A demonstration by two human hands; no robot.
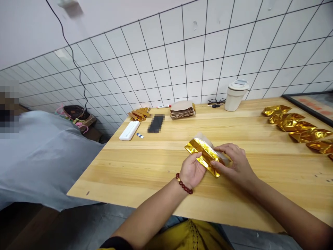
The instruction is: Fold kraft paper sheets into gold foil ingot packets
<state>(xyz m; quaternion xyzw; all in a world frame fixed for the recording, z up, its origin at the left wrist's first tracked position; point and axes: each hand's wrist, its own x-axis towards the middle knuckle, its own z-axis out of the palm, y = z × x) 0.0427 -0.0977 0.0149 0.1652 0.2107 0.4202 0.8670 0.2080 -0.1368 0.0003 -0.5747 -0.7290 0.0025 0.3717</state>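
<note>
Folded gold foil paper (205, 156) held in the air just above the near part of a pale wooden table (117, 173), shiny side up, with a pale flap (203, 138) showing along its far edge. Left hand (191, 170) closed on the near edge — thumb on top of the foil, most other fingers hidden underneath. Right hand (238, 166) curved round the other end, thumb on the gold face and fingertips against the pale side, gripping lightly; exact contact partly covered by the hand itself. On the left wrist, a dark red beaded bracelet (184, 185).

Beyond, toward the back edge, a stack of brown paper (182, 110), a red-and-white marker (163, 106), gold strips (139, 114), a white slab-like device (129, 131), a small blue-and-white item (140, 135) too small to identify, and a dark rectangle (156, 123) blurred into blocks. Near the wall, a lidded cup (235, 96) and, just beside it, dark-framed glasses (220, 101), hard to make out. To the right, a row of crinkled gold pieces (296, 125) and a black-edged panel (314, 106) — both cut off by the picture's edge. At far left, grey cloth (47, 152), also cut off.
</note>
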